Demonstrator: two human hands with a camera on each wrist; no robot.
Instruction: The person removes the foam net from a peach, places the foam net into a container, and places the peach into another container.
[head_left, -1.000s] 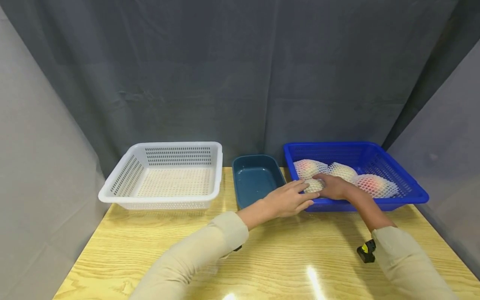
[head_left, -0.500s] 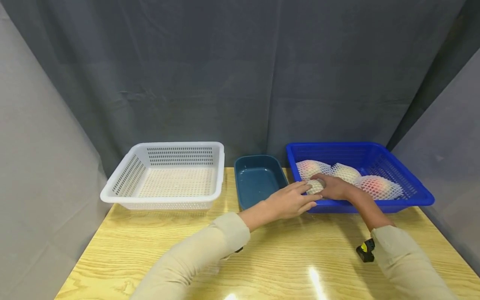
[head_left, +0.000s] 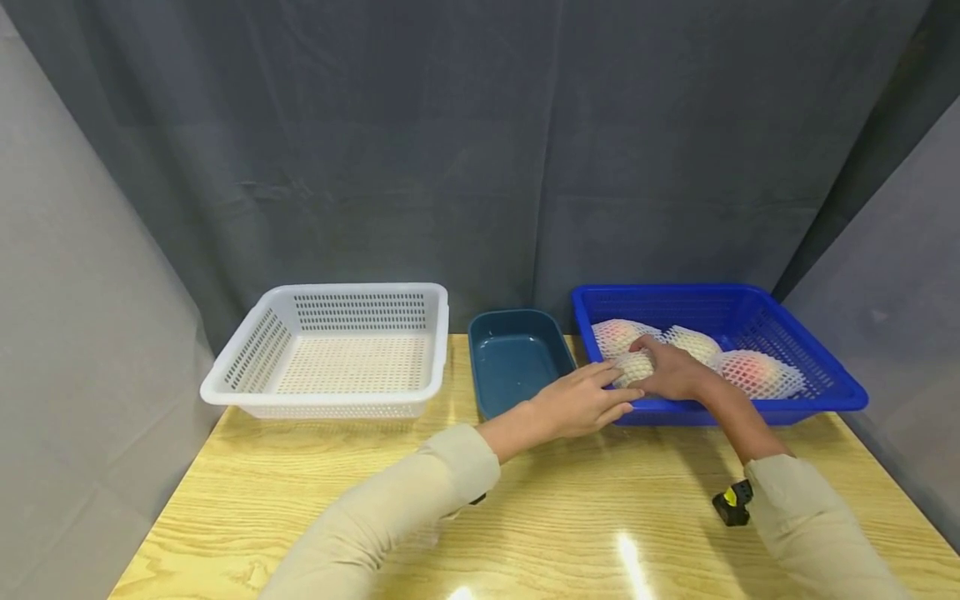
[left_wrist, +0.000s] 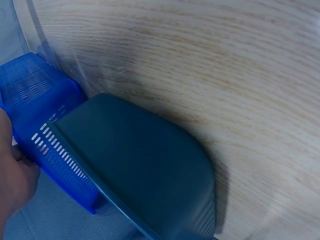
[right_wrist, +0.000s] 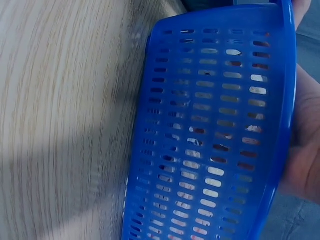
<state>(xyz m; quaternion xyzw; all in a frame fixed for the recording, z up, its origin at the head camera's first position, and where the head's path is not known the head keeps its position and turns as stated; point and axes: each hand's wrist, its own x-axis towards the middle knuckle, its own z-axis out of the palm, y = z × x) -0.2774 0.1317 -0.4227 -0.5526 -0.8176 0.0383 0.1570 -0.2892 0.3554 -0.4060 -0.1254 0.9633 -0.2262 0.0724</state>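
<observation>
At the near left corner of the blue basket [head_left: 825,367], a peach in a white foam net [head_left: 633,369] lies between both hands. My right hand [head_left: 675,372] holds it from the right, thumb and fingers curled about it. From the left, over the rim, my left hand [head_left: 581,402] reaches in with fairly straight fingers, fingertips at the netted peach. More netted peaches, one with a red blush [head_left: 757,372], lie behind and to the right. The right wrist view has the slotted basket wall [right_wrist: 210,120] hiding most of the right hand [right_wrist: 307,140].
A teal tray [head_left: 517,362] stands just left of the blue basket, close by my left forearm. Farther left is a white slotted basket [head_left: 322,400]. All stand on a wooden table [head_left: 570,517] before a dark grey curtain [head_left: 375,150].
The right hand's fingers have risen slightly along the netted peach, and more of its net shows. The left hand stays nearly where it was. The head view shifted slightly at first.
</observation>
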